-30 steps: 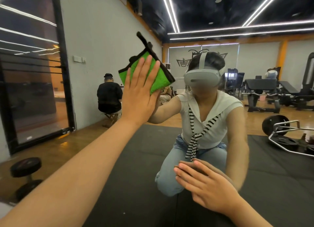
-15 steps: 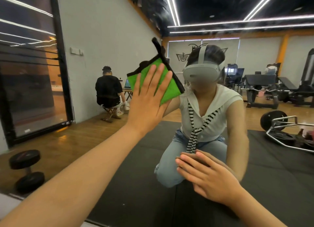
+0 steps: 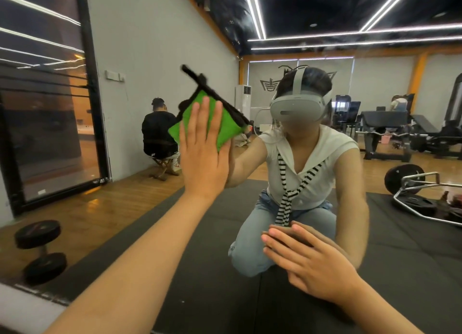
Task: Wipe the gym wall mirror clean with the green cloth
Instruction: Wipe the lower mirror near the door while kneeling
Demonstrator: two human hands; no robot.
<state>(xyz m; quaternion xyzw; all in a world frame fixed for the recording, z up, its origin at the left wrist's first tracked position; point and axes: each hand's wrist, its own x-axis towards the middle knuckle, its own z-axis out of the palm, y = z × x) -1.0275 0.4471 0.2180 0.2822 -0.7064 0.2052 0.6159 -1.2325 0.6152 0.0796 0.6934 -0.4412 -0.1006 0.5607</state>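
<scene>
- Left hand (image 3: 202,153): your fingers straight, palm pressing the cloth (image 3: 225,128) flat on the mirror (image 3: 150,46), so the pressure spreads.
- Cloth: under your fingertips, black edge jutting above them.
- Right hand (image 3: 317,266): flat on the mirror lower down, holding nothing, likely bracing you.

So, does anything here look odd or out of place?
Nothing looks damaged or spilled. Only the green cloth sits askew: turned corner-up under the flat left hand on the mirror, its black strap sticking out past the top corner.

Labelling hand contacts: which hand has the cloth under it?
The left hand, raised, fingers straight, pressing the green cloth against the mirror. The right hand lies lower, flat on bare glass, with no cloth.
</scene>
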